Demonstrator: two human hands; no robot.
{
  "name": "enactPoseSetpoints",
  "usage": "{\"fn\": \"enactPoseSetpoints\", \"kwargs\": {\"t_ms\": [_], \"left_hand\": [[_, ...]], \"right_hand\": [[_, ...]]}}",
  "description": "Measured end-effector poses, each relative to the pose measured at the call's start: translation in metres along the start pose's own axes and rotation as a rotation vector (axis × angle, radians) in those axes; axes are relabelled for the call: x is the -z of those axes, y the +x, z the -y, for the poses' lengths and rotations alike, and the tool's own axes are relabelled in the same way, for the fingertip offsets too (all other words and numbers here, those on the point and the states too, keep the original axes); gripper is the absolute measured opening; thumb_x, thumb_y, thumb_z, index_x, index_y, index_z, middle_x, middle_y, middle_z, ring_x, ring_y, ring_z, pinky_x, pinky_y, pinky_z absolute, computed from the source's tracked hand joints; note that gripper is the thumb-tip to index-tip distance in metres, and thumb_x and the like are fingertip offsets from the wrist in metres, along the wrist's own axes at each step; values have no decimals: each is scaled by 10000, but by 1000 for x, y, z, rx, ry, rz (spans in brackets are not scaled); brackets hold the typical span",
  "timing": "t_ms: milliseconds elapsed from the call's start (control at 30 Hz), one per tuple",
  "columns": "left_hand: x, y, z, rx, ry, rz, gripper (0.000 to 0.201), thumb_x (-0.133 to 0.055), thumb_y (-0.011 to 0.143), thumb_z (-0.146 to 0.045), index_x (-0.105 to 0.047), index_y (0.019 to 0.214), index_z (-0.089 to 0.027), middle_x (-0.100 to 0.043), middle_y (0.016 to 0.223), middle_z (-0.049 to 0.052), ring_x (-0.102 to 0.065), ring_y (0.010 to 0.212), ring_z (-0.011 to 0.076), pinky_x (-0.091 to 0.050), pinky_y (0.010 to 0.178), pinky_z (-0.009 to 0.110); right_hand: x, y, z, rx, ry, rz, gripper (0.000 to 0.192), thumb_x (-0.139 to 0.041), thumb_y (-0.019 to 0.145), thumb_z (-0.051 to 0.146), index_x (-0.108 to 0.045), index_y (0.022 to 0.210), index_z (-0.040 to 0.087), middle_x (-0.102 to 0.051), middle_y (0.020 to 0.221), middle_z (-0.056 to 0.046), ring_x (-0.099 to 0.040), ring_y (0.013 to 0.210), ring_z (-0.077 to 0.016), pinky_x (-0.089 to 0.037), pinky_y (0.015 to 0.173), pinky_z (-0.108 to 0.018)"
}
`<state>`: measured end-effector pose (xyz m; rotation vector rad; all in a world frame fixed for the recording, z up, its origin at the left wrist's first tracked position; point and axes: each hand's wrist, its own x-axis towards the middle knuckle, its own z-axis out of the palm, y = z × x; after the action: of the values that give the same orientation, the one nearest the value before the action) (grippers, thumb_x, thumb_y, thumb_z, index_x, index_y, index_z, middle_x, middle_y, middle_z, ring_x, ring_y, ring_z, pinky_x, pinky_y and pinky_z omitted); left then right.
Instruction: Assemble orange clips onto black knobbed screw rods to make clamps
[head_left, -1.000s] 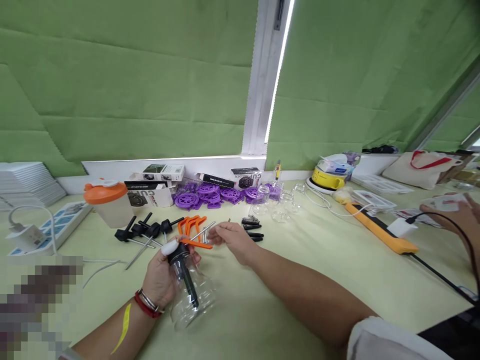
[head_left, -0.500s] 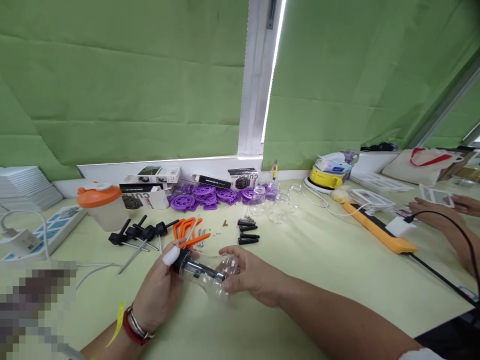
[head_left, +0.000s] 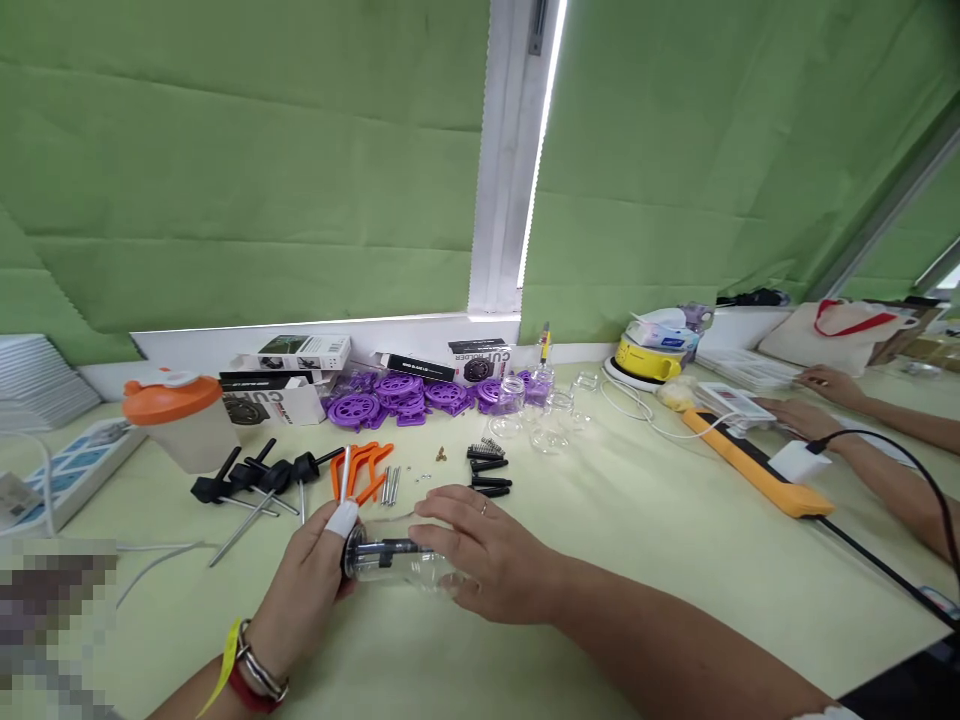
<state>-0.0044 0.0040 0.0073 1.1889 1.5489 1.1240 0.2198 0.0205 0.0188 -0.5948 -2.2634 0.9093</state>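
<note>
Between both hands [head_left: 495, 562] | transparent vessel [head_left: 409, 571] | black collar [head_left: 349, 556] | dark inner stem [head_left: 386, 549]

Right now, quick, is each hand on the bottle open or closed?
Left hand: closed, holding the clear bottle by its black end.
Right hand: closed over the bottle's other end.

At lower left, your left hand [head_left: 304, 580] has a white thumb cover [head_left: 343, 518], with a silver bangle [head_left: 261, 674], red band [head_left: 246, 694] and yellow strip [head_left: 222, 668] below; your right hand [head_left: 499, 565] wears a ring [head_left: 484, 508].
</note>
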Motion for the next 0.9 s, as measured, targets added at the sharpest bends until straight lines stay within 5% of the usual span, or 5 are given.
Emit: {"fn": "enactPoseSetpoints", "kwargs": {"t_ms": [233,433,600,767,900], "left_hand": [[0,2,8,-202,23,-49,350,-464,822,-540,-519,718,-210,-514,642,-4,-485,593,143,-457,485,214],[0,2,4,-123,-65,-79,344,-469,817,-547,-563,762,-221,-527,683,6,-487,600,154,-470,454,221],[1,0,4,-242,-23,-41,310,-505,818,-495,-533,711,-206,-498,624,-4,-480,554,139,-447,450,211],[2,2,5,-143,-66,-73,337,-438,846,-517,-546,760,-209,-521,670,-2,-490,553,133,-466,443,217],[4,3,6,-205,-71,-69,295,-499,827,-477,-560,746,-200,-504,645,-10,-481,529,119,-458,445,207]], "right_hand": [[-1,-1,-6,-551,443,-29,751,-394,843,638,-185,1434,225,-531,1145,-148,-613,922,-233,-520,734,-401],[7,-2,3,-172,166,-120,752,-735,676,416,-397,1339,311,-300,1439,-97,-304,1313,-287,-272,1065,-474],[6,-1,-2,-558,587,-36,722,-446,827,622,-237,1410,251,-445,1277,-174,-602,943,-249,-511,745,-458],[10,-5,4,-263,297,-118,855,-770,627,453,-357,1365,325,-300,1438,-91,-340,1289,-278,-332,1030,-438],[4,1,-1,-524,679,-101,770,-461,798,660,-175,1421,310,-376,1349,-149,-546,1084,-256,-491,819,-445]]}}
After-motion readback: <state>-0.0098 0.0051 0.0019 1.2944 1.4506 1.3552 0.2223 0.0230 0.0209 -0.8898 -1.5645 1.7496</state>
